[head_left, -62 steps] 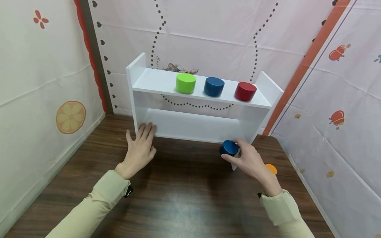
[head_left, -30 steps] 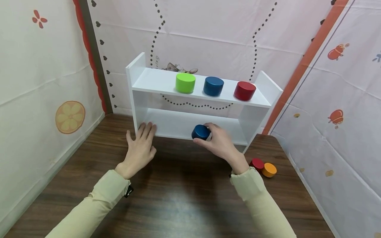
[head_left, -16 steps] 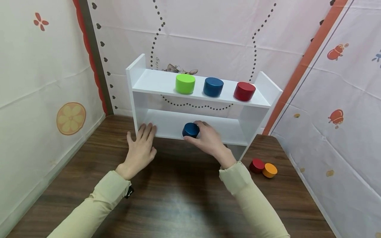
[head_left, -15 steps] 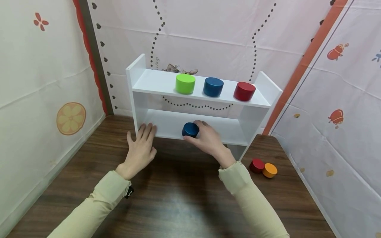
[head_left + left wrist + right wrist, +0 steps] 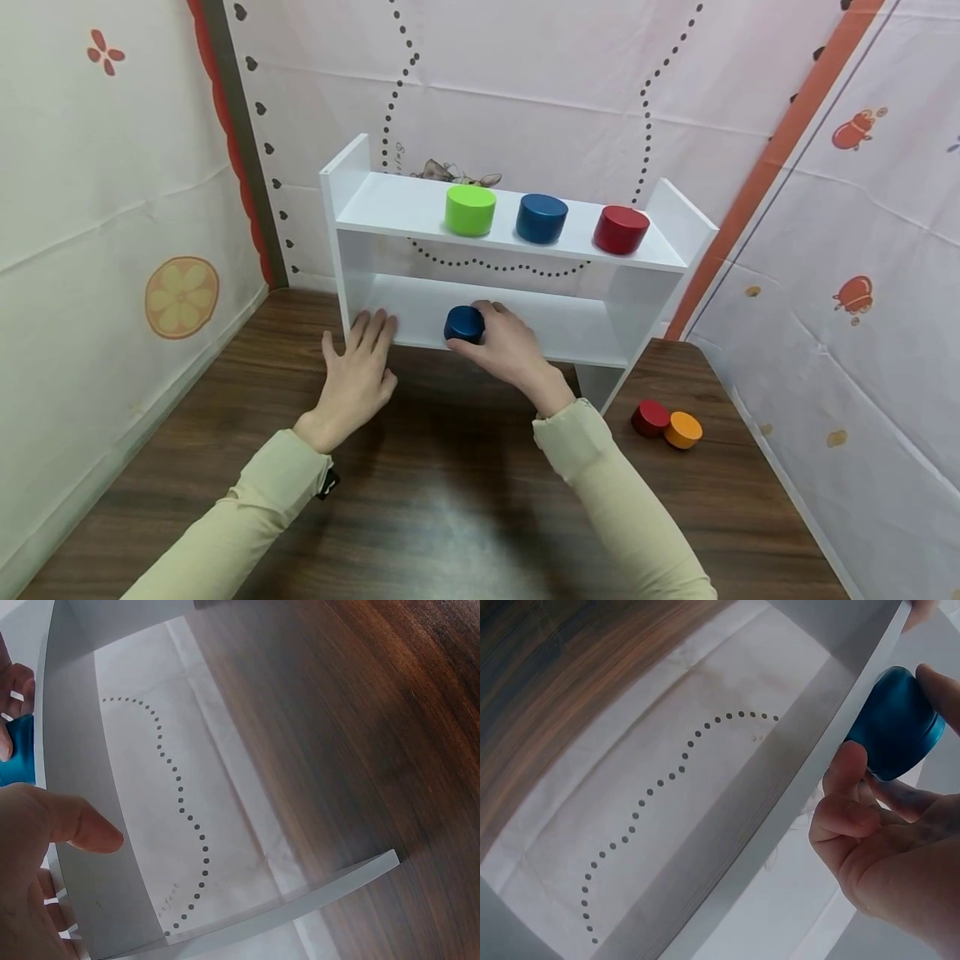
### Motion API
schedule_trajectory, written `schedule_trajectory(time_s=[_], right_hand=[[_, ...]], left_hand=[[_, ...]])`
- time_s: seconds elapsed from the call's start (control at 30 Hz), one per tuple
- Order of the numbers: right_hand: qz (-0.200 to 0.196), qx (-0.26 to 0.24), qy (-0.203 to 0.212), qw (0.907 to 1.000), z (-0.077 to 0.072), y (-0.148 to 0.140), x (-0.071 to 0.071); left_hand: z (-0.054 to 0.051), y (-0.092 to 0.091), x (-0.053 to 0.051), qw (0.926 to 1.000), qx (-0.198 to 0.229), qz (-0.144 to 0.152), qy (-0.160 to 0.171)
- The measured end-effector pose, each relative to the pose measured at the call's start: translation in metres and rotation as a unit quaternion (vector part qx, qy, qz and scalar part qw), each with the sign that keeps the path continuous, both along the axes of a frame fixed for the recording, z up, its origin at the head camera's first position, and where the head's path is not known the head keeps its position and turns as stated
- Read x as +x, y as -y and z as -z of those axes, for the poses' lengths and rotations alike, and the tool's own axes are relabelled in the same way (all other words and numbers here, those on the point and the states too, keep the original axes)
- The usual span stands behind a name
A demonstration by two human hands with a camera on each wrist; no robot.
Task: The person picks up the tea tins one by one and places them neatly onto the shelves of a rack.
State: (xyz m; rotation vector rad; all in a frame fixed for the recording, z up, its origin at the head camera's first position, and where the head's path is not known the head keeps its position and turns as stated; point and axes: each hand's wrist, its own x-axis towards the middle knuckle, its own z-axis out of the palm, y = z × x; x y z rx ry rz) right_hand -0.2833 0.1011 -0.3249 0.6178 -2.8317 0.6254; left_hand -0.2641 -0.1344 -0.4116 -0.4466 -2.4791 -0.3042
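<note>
In the head view my right hand [image 5: 512,348] grips a short dark-blue cylinder [image 5: 463,322] at the front of the lower board of a white two-tier shelf [image 5: 420,298]. The right wrist view has the thumb and fingers around the blue cylinder [image 5: 900,724], beside the board's edge. Whether its base touches the board is hard to tell. My left hand [image 5: 351,382] rests its outstretched fingers on the lower board's left front corner. On the top board stand a green cylinder [image 5: 470,210], another blue cylinder [image 5: 542,218] and a red cylinder [image 5: 621,230].
Right of the shelf, a second red cylinder [image 5: 650,418] and an orange cylinder [image 5: 683,430] sit side by side on the dark wooden table [image 5: 450,517]. Printed cloth [image 5: 517,100] hangs behind and on both sides. The shelf's upright side panels [image 5: 660,292] bound the lower tier.
My right hand has carried the blue cylinder leftward from near the shelf's right side to the lower board's middle, slowing lately. The red cylinder on the table came into view. My left hand stayed put.
</note>
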Motion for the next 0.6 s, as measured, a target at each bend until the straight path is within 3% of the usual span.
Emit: schedule_trajectory(time_s=[0.37, 0.6], right_hand=[[0.01, 0.005, 0.011, 0.9999, -0.001, 0.001, 0.001], [0.005, -0.038, 0.032, 0.9988, -0.008, -0.025, 0.021]], left_hand=[[0.0, -0.001, -0.001, 1.0, 0.005, 0.001, -0.001], [0.0, -0.001, -0.001, 1.0, 0.002, -0.002, -0.006]])
